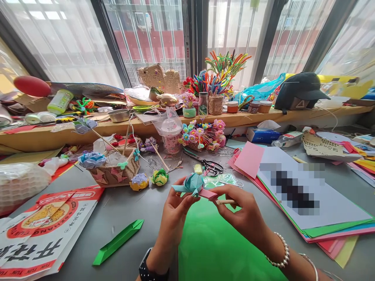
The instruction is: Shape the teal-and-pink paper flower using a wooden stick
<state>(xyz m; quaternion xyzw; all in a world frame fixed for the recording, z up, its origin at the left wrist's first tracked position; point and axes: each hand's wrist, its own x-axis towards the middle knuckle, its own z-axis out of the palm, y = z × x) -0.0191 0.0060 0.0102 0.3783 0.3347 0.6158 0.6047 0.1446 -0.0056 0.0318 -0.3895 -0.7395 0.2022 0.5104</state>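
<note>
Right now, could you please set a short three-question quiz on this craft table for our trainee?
1. True or false: the left hand holds the teal folded paper flower.
2. What does the right hand pinch? A) black scissors B) thin wooden stick C) glass jar
3. Fill in: the folded green paper strip lies on the grey table to the ___ of both hands.
Key: 1 true; 2 B; 3 left.
</note>
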